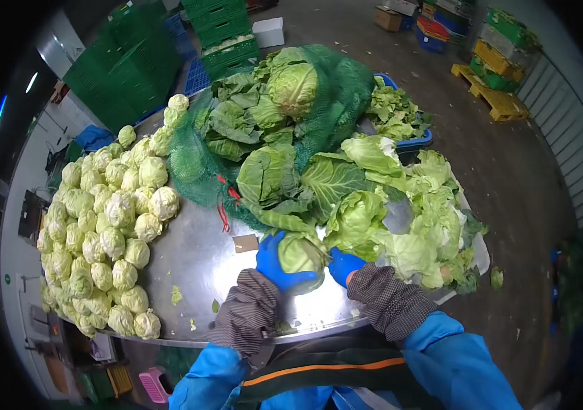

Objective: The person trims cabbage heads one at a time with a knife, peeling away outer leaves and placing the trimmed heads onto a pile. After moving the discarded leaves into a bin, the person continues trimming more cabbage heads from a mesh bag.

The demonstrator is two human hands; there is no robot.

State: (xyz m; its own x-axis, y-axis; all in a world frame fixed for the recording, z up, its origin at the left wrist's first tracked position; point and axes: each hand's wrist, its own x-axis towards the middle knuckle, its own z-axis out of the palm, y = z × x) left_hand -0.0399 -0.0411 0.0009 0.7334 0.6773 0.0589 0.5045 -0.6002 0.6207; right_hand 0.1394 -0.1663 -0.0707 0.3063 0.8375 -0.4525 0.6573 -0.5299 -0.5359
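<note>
A pale green cabbage [303, 254] sits at the front middle of the metal table. My left hand [279, 268], in a blue glove, wraps its left side, thumb across the near face and fingers toward the back. Close by the cabbage's right side is my right hand [344, 266], also gloved and with its fingers curled closed; whatever they may hold is hidden. Loose outer leaves [358, 222] lie just beyond the right hand. Behind the cabbage, a green mesh bag [346, 92] spills leafy untrimmed cabbages [293, 89].
Trimmed cabbages [119, 209] are heaped along the table's left side. A pile of stripped leaves [435, 232] covers the right side, with a blue crate [414, 141] of leaves beyond. A small brown card [245, 243] lies on the metal table [189, 273]. Green crates [220, 31] stand behind.
</note>
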